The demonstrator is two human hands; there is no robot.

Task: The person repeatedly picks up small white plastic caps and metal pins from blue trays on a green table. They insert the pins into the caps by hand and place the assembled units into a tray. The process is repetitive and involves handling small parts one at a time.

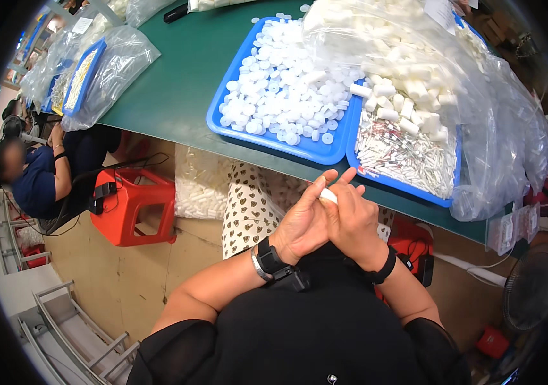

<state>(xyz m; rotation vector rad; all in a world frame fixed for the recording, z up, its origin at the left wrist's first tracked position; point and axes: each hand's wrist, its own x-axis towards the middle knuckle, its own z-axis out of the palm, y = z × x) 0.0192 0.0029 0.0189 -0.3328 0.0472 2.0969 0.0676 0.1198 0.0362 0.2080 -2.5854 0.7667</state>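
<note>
Just off the table's front edge, my left hand (304, 223) and my right hand (357, 221) meet, fingers bent around a small white cylinder (328, 196). Only its end shows; the rest is hidden between thumb and fingers. Ahead of the hands lies a blue tray (212, 120) heaped with translucent white discs (274, 83). To its right, a second blue tray (408, 190) holds many thin white pieces (402, 154), some with reddish parts. White cylinders (408, 110) are piled at that tray's far side, spilling from a clear plastic bag (498, 115).
The green table (158, 96) carries more bags and a small blue tray (84, 77) at the far left. A seated person (40, 173) is at left, near a red stool (136, 205). A floor fan (533, 289) stands at right. Filled bags (200, 186) sit under the table.
</note>
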